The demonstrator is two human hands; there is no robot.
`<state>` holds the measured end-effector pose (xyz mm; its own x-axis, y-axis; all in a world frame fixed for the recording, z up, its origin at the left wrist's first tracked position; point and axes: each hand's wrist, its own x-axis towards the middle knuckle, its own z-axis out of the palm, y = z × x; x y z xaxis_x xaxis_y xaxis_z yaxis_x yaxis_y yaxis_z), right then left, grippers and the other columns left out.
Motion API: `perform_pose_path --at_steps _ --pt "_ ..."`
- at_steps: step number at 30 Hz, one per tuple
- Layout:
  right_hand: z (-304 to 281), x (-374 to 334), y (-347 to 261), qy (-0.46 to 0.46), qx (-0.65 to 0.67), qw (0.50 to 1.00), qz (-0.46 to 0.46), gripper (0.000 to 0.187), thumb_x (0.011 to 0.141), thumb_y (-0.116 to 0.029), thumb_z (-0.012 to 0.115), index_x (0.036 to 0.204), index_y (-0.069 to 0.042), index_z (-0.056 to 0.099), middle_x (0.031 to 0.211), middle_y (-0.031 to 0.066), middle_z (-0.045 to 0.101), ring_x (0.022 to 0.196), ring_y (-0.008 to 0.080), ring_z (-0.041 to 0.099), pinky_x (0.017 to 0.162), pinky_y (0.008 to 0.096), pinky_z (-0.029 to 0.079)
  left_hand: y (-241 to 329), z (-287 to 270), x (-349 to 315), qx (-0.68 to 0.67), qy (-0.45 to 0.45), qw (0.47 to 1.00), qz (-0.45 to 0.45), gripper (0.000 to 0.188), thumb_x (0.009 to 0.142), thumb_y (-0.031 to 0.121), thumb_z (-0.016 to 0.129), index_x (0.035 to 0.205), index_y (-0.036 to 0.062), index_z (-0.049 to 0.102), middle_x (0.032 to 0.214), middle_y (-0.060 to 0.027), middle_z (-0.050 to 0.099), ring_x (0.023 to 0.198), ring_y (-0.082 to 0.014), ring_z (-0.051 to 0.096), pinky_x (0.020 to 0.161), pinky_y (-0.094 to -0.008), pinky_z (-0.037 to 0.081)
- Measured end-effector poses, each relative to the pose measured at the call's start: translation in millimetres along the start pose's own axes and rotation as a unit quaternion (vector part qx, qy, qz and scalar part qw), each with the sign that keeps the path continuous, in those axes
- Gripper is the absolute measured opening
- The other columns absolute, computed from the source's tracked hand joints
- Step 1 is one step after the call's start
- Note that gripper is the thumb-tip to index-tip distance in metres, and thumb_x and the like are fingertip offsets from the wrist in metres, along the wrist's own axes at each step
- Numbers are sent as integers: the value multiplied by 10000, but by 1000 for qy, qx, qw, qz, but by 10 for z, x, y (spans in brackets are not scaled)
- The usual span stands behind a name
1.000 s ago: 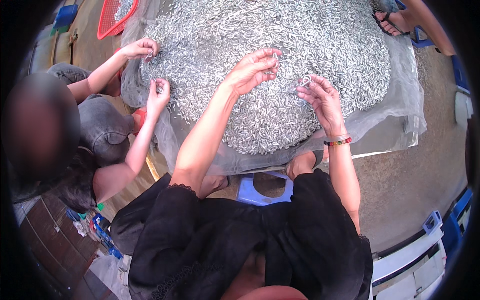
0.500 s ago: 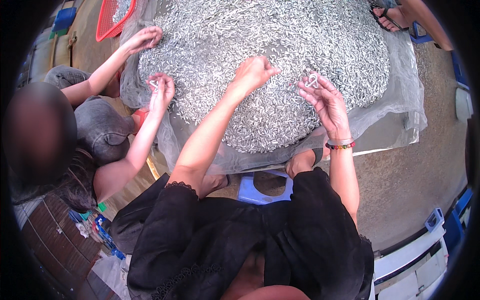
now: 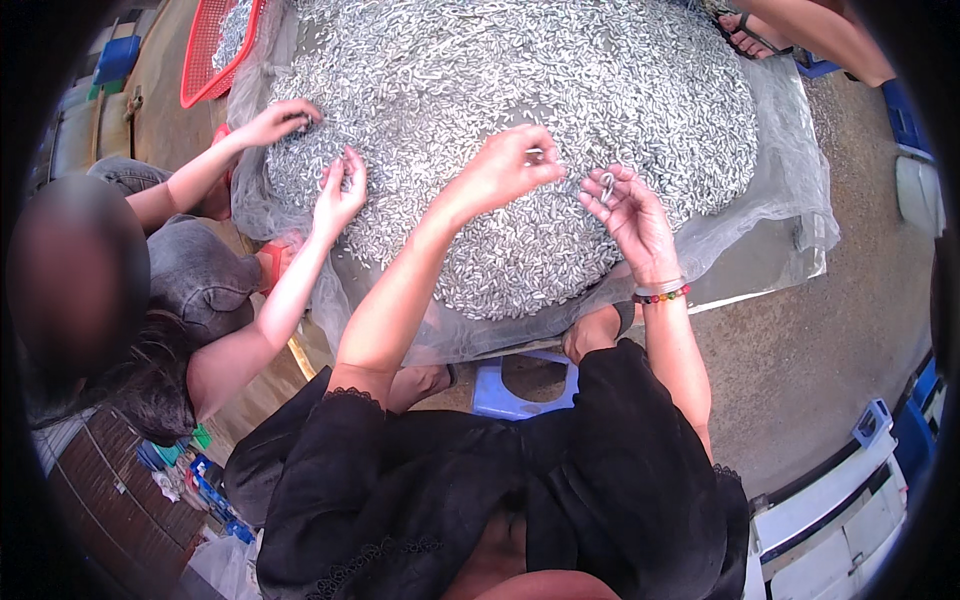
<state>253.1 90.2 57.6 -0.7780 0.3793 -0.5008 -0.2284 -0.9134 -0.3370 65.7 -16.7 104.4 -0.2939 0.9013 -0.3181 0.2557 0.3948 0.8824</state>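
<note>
A wide heap of small, slim silvery-white pieces covers a pale mesh sheet. Over its middle, my left hand is closed in a pinch, with a small silvery piece showing at its curled fingers. Just to the right, my right hand is turned palm up, its thumb and fingers closed on a pale bent, hook-shaped piece. The two hands are close together but do not touch. Exactly what kind of pieces these are is too small to tell.
At the left, a co-worker's hands reach over the heap's edge. A red plastic basket with more pieces stands at the upper left. Another person's sandaled foot rests at the upper right. A blue plastic stool is below the sheet's front edge.
My left hand has moved slightly right and down, and a piece now shows in its fingers. The co-worker's nearer hand has opened and no longer shows a piece.
</note>
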Motion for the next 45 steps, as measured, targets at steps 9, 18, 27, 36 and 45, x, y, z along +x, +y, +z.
perform_pose_path --at_steps 9,18,27,36,45 --pt "-209 -132 -6 36 149 984 89 231 928 -226 455 889 -21 553 852 107 585 851 245 577 779 387 494 652 377 631 153 33 968 194 252 807 177 616 1038 76 618 1066 -146 607 1062 -309 548 896 -390 444" --pt "-369 -474 128 -12 133 980 147 167 894 -151 453 998 -26 491 693 68 422 669 189 435 601 296 411 -117 1047 1665 336 187 907 173 143 820 136 584 938 65 621 882 -119 597 908 -267 559 782 -407 455" --pt "95 -440 93 86 136 981 108 354 899 -196 439 1186 2 500 870 127 556 697 210 499 558 282 431 -409 478 192 169 163 971 41 212 784 279 664 893 98 686 766 -103 626 738 -272 595 675 -377 464" --pt "-48 -288 321 30 114 983 142 405 938 -305 431 1126 43 519 916 162 603 808 250 585 770 355 517 -224 140 7 143 119 980 69 236 839 190 597 1026 52 641 926 -154 649 794 -284 650 718 -383 500" --pt "-128 -285 -51 0 139 987 81 218 899 -221 526 934 -13 585 845 100 551 733 221 498 601 306 422 4 170 964 240 210 939 124 344 755 163 683 1082 87 611 1039 -122 591 1042 -293 513 933 -403 407"
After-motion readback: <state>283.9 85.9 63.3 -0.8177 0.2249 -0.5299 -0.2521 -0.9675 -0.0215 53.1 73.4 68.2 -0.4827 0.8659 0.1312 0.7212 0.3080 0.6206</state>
